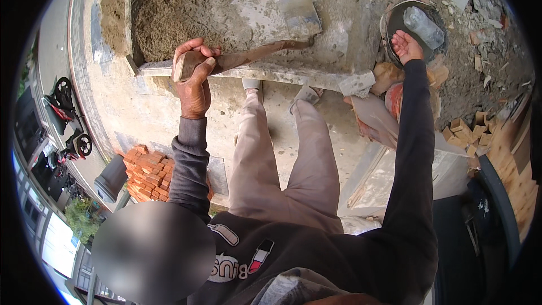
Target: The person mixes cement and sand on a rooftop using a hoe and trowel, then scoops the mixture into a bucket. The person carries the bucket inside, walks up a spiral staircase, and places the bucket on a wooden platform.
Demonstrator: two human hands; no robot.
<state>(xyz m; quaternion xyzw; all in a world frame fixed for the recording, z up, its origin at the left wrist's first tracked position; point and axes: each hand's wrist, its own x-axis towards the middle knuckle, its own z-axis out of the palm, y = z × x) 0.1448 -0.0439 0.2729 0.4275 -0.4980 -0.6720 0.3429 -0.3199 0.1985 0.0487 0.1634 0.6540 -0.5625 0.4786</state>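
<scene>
My left hand (195,79) is wrapped round the near end of a hoe's wooden handle (254,59). The handle slants across the front edge of the mixing trough (237,73). At its far end the square metal blade (300,14) lies in the wet mortar (192,11). Over on the right, my right hand (407,48) is above the near rim of a round dark bucket (388,36), palm up. Its fingers are loosely curled, with nothing seen in them. Close beside them, a clear plastic bottle (423,27) lies in the bucket; whether they touch it I cannot tell.
My feet (305,99) stand just in front of the trough's edge. Sacks (375,118) lean to the right of my legs. Rubble (480,28) and broken tiles cover the right side. At left are stacked bricks (148,172), a dark bin (110,178) and a parked motorcycle (66,118).
</scene>
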